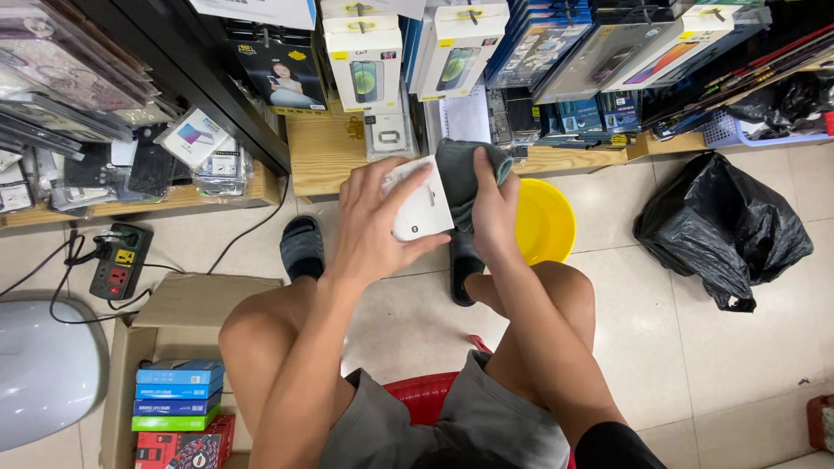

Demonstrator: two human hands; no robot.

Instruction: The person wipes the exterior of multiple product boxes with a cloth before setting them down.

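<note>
My left hand (369,221) grips a small white box (423,204) from its left side, fingers curled over the top edge. My right hand (493,213) presses a grey-green cloth (465,174) against the box's right side. Both hands are held above my knees, in front of the low wooden shelf. I sit on a red stool (426,395) with my feet in black slippers (302,247).
A yellow basin (547,221) stands on the tiled floor right of my hands. A black plastic bag (725,230) lies further right. A cardboard box (169,326) with coloured packages sits at my left, beside a power strip (122,260). Shelves hold packaged phone accessories (373,65).
</note>
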